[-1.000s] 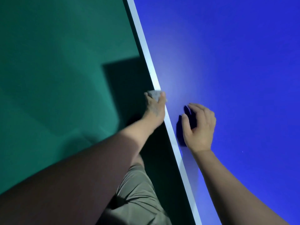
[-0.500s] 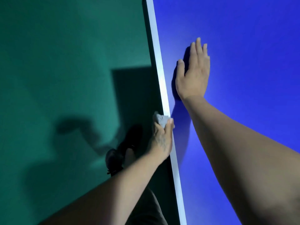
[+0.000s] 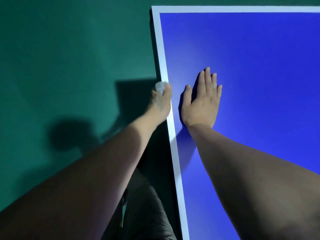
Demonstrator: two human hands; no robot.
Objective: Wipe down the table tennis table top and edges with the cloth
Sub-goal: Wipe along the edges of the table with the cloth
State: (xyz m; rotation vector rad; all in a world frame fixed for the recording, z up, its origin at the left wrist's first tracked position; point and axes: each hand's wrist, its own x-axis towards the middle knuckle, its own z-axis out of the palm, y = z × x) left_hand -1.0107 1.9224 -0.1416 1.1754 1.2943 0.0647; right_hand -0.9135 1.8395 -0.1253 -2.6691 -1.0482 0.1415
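The left hand [image 3: 160,103] gripped a small pale cloth [image 3: 160,86] and held it against the side edge of the table [image 3: 259,49], thumb hooked over the white border line [image 3: 161,54], other fingers hidden below the edge. The right hand [image 3: 201,101] lay flat on the blue top just beside that border, fingers straight and together, holding nothing. The two hands sat close together, apart only by the white stripe. Compared with half a second earlier, the cloth hand had slid further along the edge and was now level with the right hand instead of behind it; a second earlier the right hand had its fingers curled, now flat as a brace. The table's far corner [image 3: 153,8] had also come into view ahead, with the white end line running off to the right. Judged from this, the edge wipe along this side was nearing its end, a short stretch of edge left before the corner. Next likely call: carry the cloth on to the corner, then turn along the end edge. Green floor [image 3: 69,58] and the person's shorts [image 3: 147,213] showed below.
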